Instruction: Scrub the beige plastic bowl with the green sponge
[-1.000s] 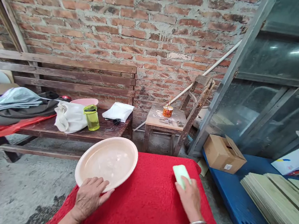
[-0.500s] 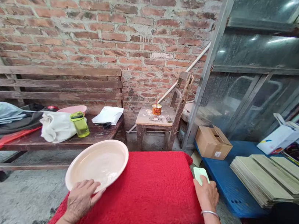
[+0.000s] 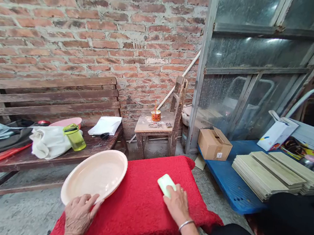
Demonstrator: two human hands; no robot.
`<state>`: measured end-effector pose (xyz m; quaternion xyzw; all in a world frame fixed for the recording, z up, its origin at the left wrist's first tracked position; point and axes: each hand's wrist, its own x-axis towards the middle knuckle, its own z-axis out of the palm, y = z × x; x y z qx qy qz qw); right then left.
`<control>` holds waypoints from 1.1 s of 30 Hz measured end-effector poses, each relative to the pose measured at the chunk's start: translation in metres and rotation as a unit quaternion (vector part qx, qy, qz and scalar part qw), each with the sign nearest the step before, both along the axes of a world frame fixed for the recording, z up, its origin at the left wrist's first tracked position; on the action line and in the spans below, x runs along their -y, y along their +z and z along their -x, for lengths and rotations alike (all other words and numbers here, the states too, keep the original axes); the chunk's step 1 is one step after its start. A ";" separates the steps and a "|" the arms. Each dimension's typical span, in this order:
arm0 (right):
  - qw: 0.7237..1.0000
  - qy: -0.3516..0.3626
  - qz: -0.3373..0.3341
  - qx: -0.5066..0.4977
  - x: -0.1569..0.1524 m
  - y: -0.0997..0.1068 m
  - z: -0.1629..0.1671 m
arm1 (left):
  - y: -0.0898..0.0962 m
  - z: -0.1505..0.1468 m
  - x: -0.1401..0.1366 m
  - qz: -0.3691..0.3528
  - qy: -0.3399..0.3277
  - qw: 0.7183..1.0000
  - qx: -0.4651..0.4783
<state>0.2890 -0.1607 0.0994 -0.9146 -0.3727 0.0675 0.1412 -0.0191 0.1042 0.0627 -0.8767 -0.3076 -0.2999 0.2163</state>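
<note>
Shifted: green slab (image 3: 166, 183) brought inward on the red table (image 3: 139, 200)

Half a second ago the green slab was at the red table's right edge; now it sits inboard, right of centre. View has swung rightward; basin and left hand remain together.

1. Right hand (image 3: 178, 204): grip clamped on the slab's near end; silver bangle (image 3: 186, 225) at the wrist. Slab's far end points forward-left. Contact with the cloth: cannot tell.
2. Left hand (image 3: 80, 213): fingers on the near rim of the cream basin (image 3: 96, 175); whether the grip is clamped there, cannot tell.
3. Cream basin: glossy inside, at the table's left end, overhanging that edge.
4. Room on the cloth: red pile shows between basin and slab, ahead of the slab to the far edge, and from the right hand to the right edge.
5. Left beyond: wooden bench (image 3: 45, 97), with white cloth bag (image 3: 50, 141), lime bottle (image 3: 74, 137), pink basin (image 3: 67, 121), white packet (image 3: 105, 126).
6. Ahead: wooden chair (image 3: 179, 109), bearing an orange-red tin (image 3: 155, 115) with sticks upright.
7. Right, across a strip of grey floor (image 3: 208, 187): blue platform (image 3: 224, 177), with carton (image 3: 214, 145) at its far-left corner and stacked boards (image 3: 257, 172).
8. Rear: brick wall (image 3: 99, 27), glazed metal partition (image 3: 233, 91).
</note>
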 end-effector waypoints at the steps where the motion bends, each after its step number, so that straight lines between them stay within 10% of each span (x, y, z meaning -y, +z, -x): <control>1: 1.000 -0.030 0.006 0.005 0.008 0.003 -0.016 | 0.000 0.000 -0.001 0.007 0.002 1.000 -0.005; 9: 0.970 -0.241 0.029 -0.022 0.059 0.009 -0.093 | 0.006 -0.002 0.003 0.049 0.019 0.998 -0.027; 18: 0.970 -0.239 0.005 -0.051 0.064 0.002 -0.103 | 0.015 -0.008 0.017 0.031 0.014 0.999 0.000; 27: 0.990 0.127 -0.059 0.035 -0.023 -0.034 0.033 | 0.020 -0.015 0.027 0.069 0.012 0.997 0.043; 33: 0.977 0.175 -0.108 0.059 -0.025 -0.061 0.030 | 0.028 -0.016 0.032 0.288 0.015 0.954 0.085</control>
